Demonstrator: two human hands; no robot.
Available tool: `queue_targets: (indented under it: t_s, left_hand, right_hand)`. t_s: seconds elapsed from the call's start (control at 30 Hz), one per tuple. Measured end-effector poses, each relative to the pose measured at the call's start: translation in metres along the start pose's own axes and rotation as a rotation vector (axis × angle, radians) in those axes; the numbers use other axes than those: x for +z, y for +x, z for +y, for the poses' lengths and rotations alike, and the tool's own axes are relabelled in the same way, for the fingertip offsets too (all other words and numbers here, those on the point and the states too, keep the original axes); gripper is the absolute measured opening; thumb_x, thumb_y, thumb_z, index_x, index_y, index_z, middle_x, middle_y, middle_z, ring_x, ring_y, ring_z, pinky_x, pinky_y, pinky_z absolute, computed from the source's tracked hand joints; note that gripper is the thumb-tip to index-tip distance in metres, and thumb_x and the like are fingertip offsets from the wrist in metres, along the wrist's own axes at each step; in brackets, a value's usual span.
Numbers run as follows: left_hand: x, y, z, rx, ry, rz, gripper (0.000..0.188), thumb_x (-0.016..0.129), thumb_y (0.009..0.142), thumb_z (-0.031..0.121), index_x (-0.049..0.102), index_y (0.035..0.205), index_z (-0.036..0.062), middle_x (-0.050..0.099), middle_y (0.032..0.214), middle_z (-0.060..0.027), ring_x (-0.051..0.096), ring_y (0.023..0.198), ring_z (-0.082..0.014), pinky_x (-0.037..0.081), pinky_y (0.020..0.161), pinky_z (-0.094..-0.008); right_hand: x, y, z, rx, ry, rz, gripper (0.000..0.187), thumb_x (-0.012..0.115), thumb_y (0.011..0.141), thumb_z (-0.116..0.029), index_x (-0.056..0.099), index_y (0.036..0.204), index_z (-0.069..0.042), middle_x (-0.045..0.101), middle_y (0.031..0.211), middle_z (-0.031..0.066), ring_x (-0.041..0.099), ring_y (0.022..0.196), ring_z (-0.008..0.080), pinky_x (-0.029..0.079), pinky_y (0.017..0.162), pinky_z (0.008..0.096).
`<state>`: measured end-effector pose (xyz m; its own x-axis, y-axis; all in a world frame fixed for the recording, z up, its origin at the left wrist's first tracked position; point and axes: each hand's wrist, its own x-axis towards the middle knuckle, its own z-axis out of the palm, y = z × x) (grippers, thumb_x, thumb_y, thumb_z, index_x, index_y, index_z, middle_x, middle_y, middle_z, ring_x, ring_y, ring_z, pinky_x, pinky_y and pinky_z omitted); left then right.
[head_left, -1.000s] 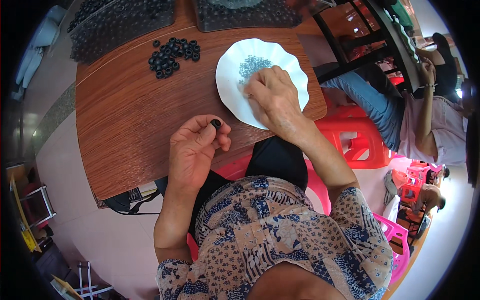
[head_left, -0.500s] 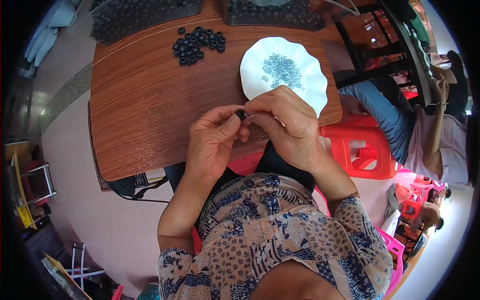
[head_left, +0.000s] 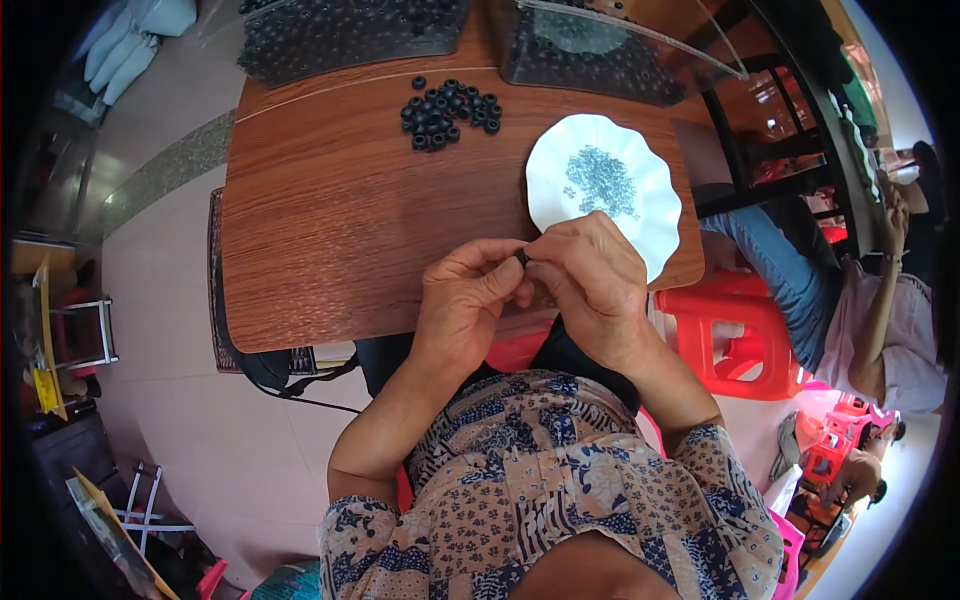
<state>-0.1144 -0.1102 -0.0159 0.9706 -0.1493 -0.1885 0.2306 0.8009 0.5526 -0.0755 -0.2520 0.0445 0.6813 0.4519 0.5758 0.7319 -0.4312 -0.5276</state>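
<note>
Black and small, the ring [head_left: 521, 257] now sits between two sets of fingertips, just above the table's near edge. The left hand [head_left: 465, 300] pinches it between thumb and forefinger, as it did a second ago; what has changed is the right hand [head_left: 600, 290], which was over the white scalloped plate [head_left: 655, 230] then and has since come across to meet it. Its thumb and forefinger are closed against the ring's right side, and from where I stand I can't tell whether one of the tiny clear pieces [head_left: 602, 180] is pinched there too; a glint of something showed at those fingertips half a second ago, and they hide it now. To my eye, the work has gone from picking up to joining both hands on one ring. The other black rings [head_left: 433, 128] lie in a loose cluster on the brown wooden table [head_left: 320, 220], untouched, in front of the clear bins [head_left: 350, 40].
</note>
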Motion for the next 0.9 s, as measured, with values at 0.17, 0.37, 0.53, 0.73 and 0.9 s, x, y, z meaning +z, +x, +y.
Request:
queue_targets:
  t_s: [0.17,0.37,0.53,0.73,0.9]
  left_hand:
    - [0.003,0.001,0.001,0.001,-0.093,0.016,0.018,0.062,0.086,0.007,0.063,0.102,-0.0025,0.064,0.086,-0.0083,0.058,0.072,-0.0151,0.048,0.067,-0.0272]
    - [0.004,0.001,0.008,-0.033,-0.162,0.057,0.017,0.061,0.088,0.009,0.063,0.1,-0.0017,0.064,0.087,-0.0083,0.056,0.071,-0.0148,0.046,0.067,-0.0279]
    - [-0.011,0.002,0.022,0.059,-0.189,0.019,0.015,0.06,0.087,0.008,0.062,0.099,-0.002,0.063,0.085,-0.0091,0.055,0.069,-0.0152,0.046,0.066,-0.0296]
    - [-0.028,0.009,0.043,0.258,-0.163,0.115,0.014,0.06,0.087,0.007,0.061,0.098,-0.0031,0.062,0.083,-0.0112,0.055,0.067,-0.0158,0.044,0.064,-0.0317]
    - [-0.03,0.009,0.039,0.261,-0.15,0.052,0.018,0.062,0.086,0.011,0.06,0.1,-0.0013,0.06,0.086,-0.0089,0.052,0.07,-0.016,0.041,0.066,-0.0333]
  right_hand:
    - [0.003,-0.006,-0.006,-0.077,-0.098,-0.025,0.032,0.064,0.063,0.012,0.065,0.094,0.003,0.06,0.083,0.0094,0.053,0.072,0.0218,0.045,0.058,0.0287]
    - [0.009,0.0,-0.009,-0.073,-0.114,-0.028,0.029,0.064,0.065,0.01,0.065,0.093,0.003,0.06,0.083,0.0097,0.053,0.071,0.0222,0.045,0.06,0.0295]
    - [0.018,0.043,0.014,-0.068,0.015,-0.059,0.021,0.064,0.066,0.008,0.065,0.085,0.0,0.062,0.083,0.0098,0.054,0.069,0.0257,0.045,0.063,0.0331]
    - [0.08,0.114,0.041,-0.369,-0.229,-0.139,0.013,0.062,0.063,0.001,0.061,0.074,-0.005,0.061,0.079,0.0079,0.053,0.073,0.028,0.043,0.066,0.0372]
    - [0.111,0.136,0.04,-0.644,-0.607,-0.356,0.006,0.06,0.066,-0.011,0.061,0.07,-0.006,0.06,0.072,0.0053,0.053,0.078,0.0234,0.04,0.069,0.0346]
